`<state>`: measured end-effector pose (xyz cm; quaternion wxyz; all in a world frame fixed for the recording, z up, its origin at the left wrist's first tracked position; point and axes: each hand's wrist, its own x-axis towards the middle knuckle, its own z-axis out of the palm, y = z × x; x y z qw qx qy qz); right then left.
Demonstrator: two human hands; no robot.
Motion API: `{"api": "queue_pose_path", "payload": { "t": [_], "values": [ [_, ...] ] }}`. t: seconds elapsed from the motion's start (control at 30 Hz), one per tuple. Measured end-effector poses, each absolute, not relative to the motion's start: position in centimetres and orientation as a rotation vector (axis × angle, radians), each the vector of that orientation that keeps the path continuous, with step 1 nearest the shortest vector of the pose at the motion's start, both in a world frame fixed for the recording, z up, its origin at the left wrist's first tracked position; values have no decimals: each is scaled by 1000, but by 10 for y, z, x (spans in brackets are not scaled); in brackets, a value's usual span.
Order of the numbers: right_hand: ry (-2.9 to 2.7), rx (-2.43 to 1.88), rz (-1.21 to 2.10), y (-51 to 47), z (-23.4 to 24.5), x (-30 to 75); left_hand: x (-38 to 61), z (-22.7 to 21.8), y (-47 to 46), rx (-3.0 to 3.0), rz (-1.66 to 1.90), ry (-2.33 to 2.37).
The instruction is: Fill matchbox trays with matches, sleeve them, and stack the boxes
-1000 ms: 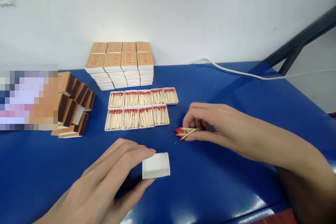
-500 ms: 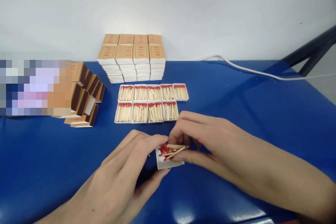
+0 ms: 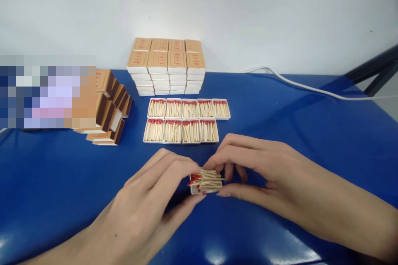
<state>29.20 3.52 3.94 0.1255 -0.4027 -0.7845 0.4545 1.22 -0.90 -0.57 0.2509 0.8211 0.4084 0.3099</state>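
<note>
A white matchbox tray (image 3: 195, 190) is between my two hands, just above or on the blue table. Loose matches (image 3: 211, 177) with red heads lie in it, heads mostly to the left and some askew. My left hand (image 3: 155, 190) grips the tray's left end, fingers on the far edge and thumb on the near edge. My right hand (image 3: 248, 165) curves round its right end, index finger at the far edge and thumb by the near right corner. Beyond my hands stand two rows of filled matchbox trays (image 3: 188, 143), heads pointing away from me.
Closed matchboxes (image 3: 166, 64) form a neat stack against the wall. More matchboxes (image 3: 116, 103) lie in a loose pile at the left, beside a blurred-out patch. A white cable (image 3: 298, 84) runs along the back right of the blue table (image 3: 280, 120).
The matches that my right fingers held now lie in the tray. The right hand has opened from its pinch and sits around the tray's right end. The view has shifted slightly left.
</note>
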Motion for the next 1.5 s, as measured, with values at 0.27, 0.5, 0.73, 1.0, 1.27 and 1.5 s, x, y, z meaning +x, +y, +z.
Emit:
{"api": "queue_pose_path", "payload": {
  "t": [0.27,0.5,0.73,1.0,1.27,1.5],
  "values": [
    [-2270,-1187,1238,30,33,286,7,-6,-9,2275,861,1010],
    [-2280,-1258,1252,27,37,289,4,-8,-9,2326,837,1000],
    [-2240,-1202,1274,27,33,292,1,-7,-12,2289,733,995],
    [-2197,-1231,1224,26,33,282,7,-6,-10,2363,877,1054],
    [-2187,-1270,1169,26,32,281,-5,0,-8,2325,796,1129],
    [-2176,-1261,1191,22,24,280,-7,5,2,2233,826,1105]
  ]
}}
